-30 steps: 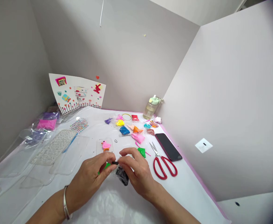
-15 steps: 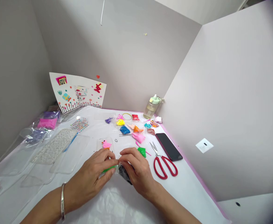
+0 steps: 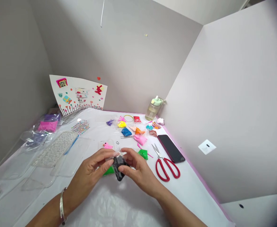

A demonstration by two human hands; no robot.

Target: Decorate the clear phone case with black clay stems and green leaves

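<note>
- left hand (image 3: 88, 172) half closed, thumb and fingers on the black clay lump
- green clay (image 3: 109, 171) lay just below left hand on the white surface (image 3: 129, 205)
- pink clay bird (image 3: 107, 145) sat on a clear plastic case (image 3: 101, 145), near left hand
- black clay lump (image 3: 119, 167) held up between both hands, off the surface
- right hand (image 3: 140, 174) pinched the lump between thumb and fingers
- green clay packet (image 3: 143, 154) just beyond right hand
- red-handled scissors (image 3: 167, 167) and phone (image 3: 171, 148) further right, apart from hands
</note>
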